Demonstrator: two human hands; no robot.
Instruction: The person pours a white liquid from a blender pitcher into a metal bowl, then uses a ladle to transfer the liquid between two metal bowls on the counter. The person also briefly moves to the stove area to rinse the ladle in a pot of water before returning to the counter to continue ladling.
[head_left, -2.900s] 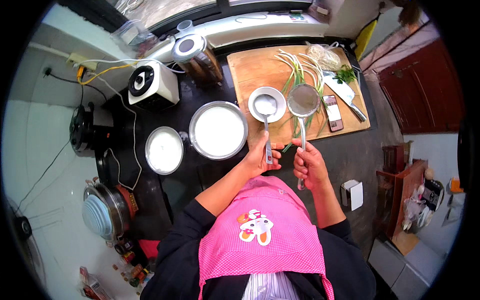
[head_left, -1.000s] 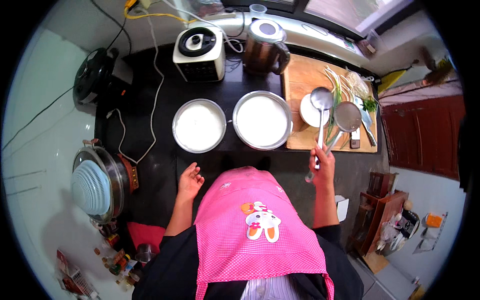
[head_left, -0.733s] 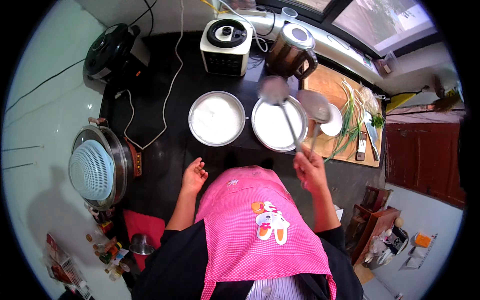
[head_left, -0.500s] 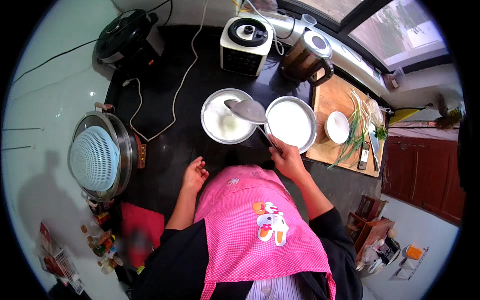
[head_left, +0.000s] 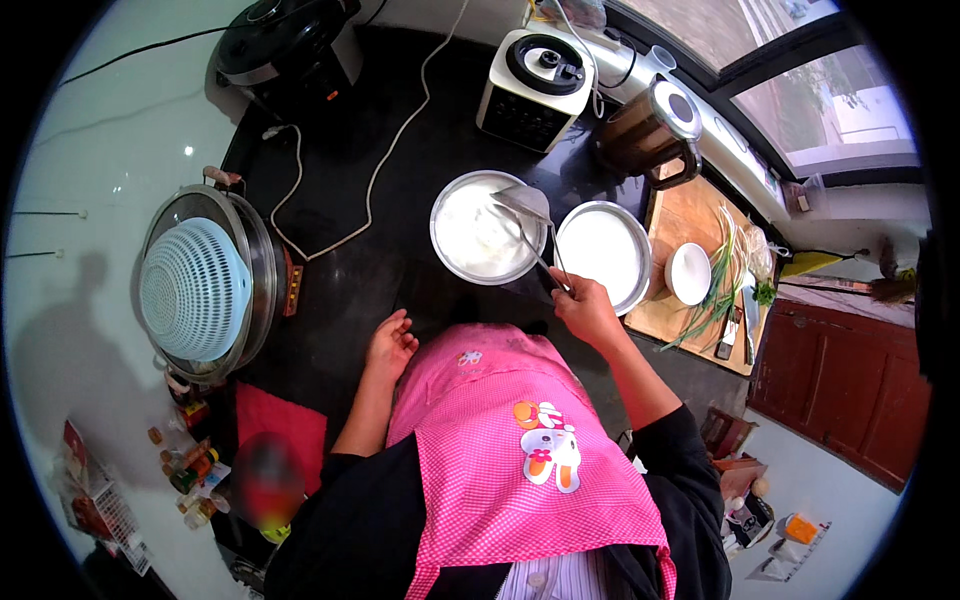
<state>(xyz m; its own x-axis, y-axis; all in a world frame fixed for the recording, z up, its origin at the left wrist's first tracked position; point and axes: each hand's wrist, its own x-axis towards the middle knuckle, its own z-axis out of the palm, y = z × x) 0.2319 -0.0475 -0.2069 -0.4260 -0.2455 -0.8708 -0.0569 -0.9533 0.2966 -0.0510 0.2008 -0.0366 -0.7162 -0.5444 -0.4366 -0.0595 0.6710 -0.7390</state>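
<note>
My right hand [head_left: 587, 311] is closed round the handle of a metal ladle [head_left: 524, 202]. The ladle's round head is tilted over the right side of a steel bowl [head_left: 437, 250] that holds white, milky contents. A second thin handle shows beside the first, and I cannot make out whether it belongs to another utensil. To the right stands another steel bowl [head_left: 646, 262] of white liquid, close to my right hand. My left hand [head_left: 391, 341] hovers at the counter's near edge beside the pink apron [head_left: 480, 420], fingers loosely bent and apart, holding nothing.
On the right, a wooden board [head_left: 655, 305] carries a white bowl [head_left: 688, 274], green onions [head_left: 735, 255] and a knife [head_left: 750, 308]. A blender base [head_left: 535, 90] and brown jug [head_left: 650, 130] stand behind. Left are a blue colander [head_left: 195, 290], a white cord [head_left: 372, 190] and a black cooker [head_left: 285, 50].
The ladle's head has turned from lying across the gap between the bowls to tilting over the left bowl. My left hand has hardly moved. The view has shifted slightly.
</note>
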